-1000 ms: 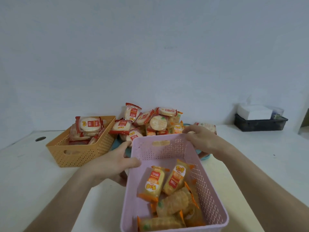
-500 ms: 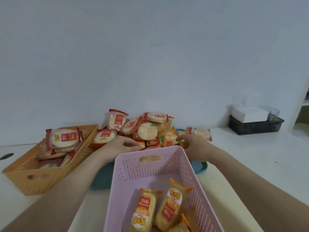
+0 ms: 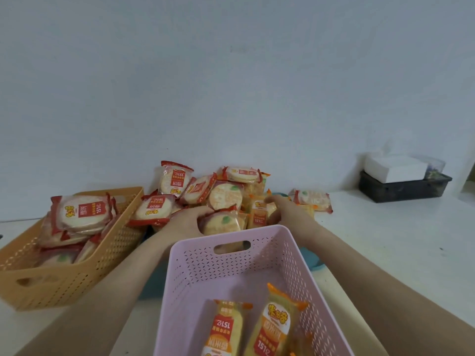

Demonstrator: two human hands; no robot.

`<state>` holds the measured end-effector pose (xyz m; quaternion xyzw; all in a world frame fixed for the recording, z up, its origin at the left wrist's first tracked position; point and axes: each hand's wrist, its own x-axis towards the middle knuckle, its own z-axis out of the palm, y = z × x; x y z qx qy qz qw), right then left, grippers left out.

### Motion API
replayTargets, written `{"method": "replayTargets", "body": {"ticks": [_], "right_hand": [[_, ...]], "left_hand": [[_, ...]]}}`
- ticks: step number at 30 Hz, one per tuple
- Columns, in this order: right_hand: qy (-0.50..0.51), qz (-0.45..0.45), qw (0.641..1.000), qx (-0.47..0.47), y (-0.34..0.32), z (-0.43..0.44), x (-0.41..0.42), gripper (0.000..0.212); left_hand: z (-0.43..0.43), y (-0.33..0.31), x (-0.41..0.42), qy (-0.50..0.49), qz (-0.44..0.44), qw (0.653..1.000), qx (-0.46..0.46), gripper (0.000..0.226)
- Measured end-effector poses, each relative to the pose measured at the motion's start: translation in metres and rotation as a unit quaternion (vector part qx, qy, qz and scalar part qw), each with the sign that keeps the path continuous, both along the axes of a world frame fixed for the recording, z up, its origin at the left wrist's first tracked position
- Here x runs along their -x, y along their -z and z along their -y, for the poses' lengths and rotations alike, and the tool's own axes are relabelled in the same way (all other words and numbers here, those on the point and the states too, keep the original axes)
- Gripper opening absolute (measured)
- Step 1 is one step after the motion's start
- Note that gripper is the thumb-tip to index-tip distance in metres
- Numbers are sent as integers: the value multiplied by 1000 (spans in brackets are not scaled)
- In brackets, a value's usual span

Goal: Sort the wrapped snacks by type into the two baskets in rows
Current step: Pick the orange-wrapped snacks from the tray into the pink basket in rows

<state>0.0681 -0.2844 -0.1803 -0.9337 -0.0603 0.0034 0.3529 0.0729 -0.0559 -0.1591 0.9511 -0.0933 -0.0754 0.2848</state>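
Note:
A pile of wrapped snacks (image 3: 218, 191) lies on a blue tray (image 3: 312, 262) at the back of the table. My left hand (image 3: 183, 223) curls round a red-wrapped round cracker pack (image 3: 222, 223) at the pile's front. My right hand (image 3: 286, 209) pinches an orange-wrapped snack (image 3: 258, 215) beside it. The pink basket (image 3: 221, 268) stands nearest me, between my forearms, with orange-wrapped snacks (image 3: 275, 327) inside. The orange basket (image 3: 77, 276) at the left holds several red-wrapped round packs (image 3: 82, 211).
One loose snack pack (image 3: 312, 200) lies on the white table to the right of the pile. A black box (image 3: 403, 187) with a white tissue block on top sits at the far right against the wall.
Both hands have left the pink basket's far rim and reached forward into the pile, where each now holds a pack. The view has shifted closer to the pile.

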Motion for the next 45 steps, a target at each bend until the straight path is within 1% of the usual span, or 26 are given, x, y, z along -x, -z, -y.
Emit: {"method": "replayTargets", "body": {"ticks": [1, 3, 4, 5, 7, 9, 12, 14, 15, 16, 17, 19, 20, 22, 24, 25, 26, 28, 29, 32, 36, 39, 42, 44, 45], "right_hand": [[39, 17, 999, 12, 0, 5, -3, 55], [141, 51, 986, 72, 0, 18, -8, 51], [178, 47, 976, 117, 0, 27, -9, 53], [194, 17, 972, 128, -1, 33, -10, 56], [187, -41, 977, 89, 3, 43, -14, 66], [164, -54, 982, 71, 6, 43, -15, 76], [165, 8, 984, 65, 13, 37, -18, 79], [161, 61, 983, 58, 15, 35, -21, 72], [162, 80, 983, 41, 14, 36, -23, 69], [162, 90, 983, 5, 13, 38, -25, 68], [163, 85, 982, -52, 11, 39, -25, 69], [169, 47, 967, -184, 9, 46, -29, 74], [169, 32, 962, -210, 8, 46, -30, 75], [170, 18, 961, -218, 11, 50, -36, 69], [161, 15, 959, -231, 10, 51, -39, 53], [158, 19, 962, -223, 11, 50, -42, 43], [156, 25, 968, -196, 10, 50, -43, 35], [151, 24, 982, -114, 9, 46, -46, 32], [143, 13, 986, -87, 10, 44, -48, 36], [108, -35, 992, -51, 19, 38, -52, 49], [95, -23, 995, 4, 31, 34, -55, 67], [115, -10, 992, 52, 39, 29, -57, 63], [149, 31, 987, 58, 42, 25, -56, 55], [160, 61, 985, 29, 43, 25, -56, 54], [162, 76, 984, 12, 42, 26, -57, 56]], "left_hand": [[-4, -1, 1, -14, 21, 999, 20, 77], [-17, 1, -2, -34, 48, 998, 35, 78], [-21, 1, -3, -30, 69, 997, 22, 77], [-23, -1, -4, -23, 80, 996, -3, 76], [-22, -10, -8, -3, 112, 992, -51, 72], [-15, -22, -14, 20, 150, 985, -79, 61], [9, -43, -25, 72, 182, 975, -107, 39], [32, -50, -32, 131, 158, 967, -152, 33], [44, -51, -36, 161, 141, 960, -183, 36], [55, -48, -40, 189, 127, 950, -214, 43], [63, -44, -43, 213, 122, 938, -245, 54], [79, -32, -58, 247, 117, 918, -287, 71], [81, -28, -64, 251, 115, 914, -297, 74], [88, -21, -79, 244, 110, 909, -318, 77], [94, -17, -87, 245, 100, 898, -351, 81], [98, -17, -89, 248, 96, 892, -367, 84], [103, -17, -90, 249, 90, 885, -384, 86], [112, -19, -90, 248, 82, 874, -409, 85], [117, -20, -91, 246, 75, 871, -418, 83], [130, -24, -94, 234, 32, 869, -434, 82], [137, -21, -103, 216, -34, 874, -434, 78], [141, -20, -107, 203, -76, 872, -439, 82], [143, -19, -106, 193, -81, 878, -430, 73], [142, -17, -103, 189, -66, 893, -403, 70], [141, -17, -103, 187, -55, 902, -385, 73]]}}
